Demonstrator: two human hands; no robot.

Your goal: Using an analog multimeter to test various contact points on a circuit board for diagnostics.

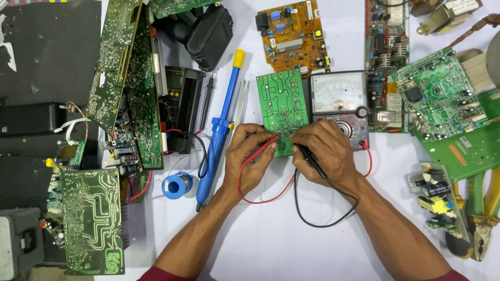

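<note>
A small green circuit board [281, 106] lies solder side up in the middle of the white table. My left hand [252, 156] pinches a red test probe [264, 147] whose tip touches the board's lower edge. My right hand [323, 151] grips a black test probe [311, 157], also pressed to the board's lower part. Red and black leads [291, 192] loop below my hands. An analog multimeter [341, 101] with a white dial sits just right of the board, partly behind my right hand.
A blue soldering iron [221, 127] with yellow tip cap and a solder spool [177, 184] lie to the left. Green boards [127, 88] stack at the left, an orange board [292, 34] at the back, more green boards [442, 93] and pliers [482, 218] at the right.
</note>
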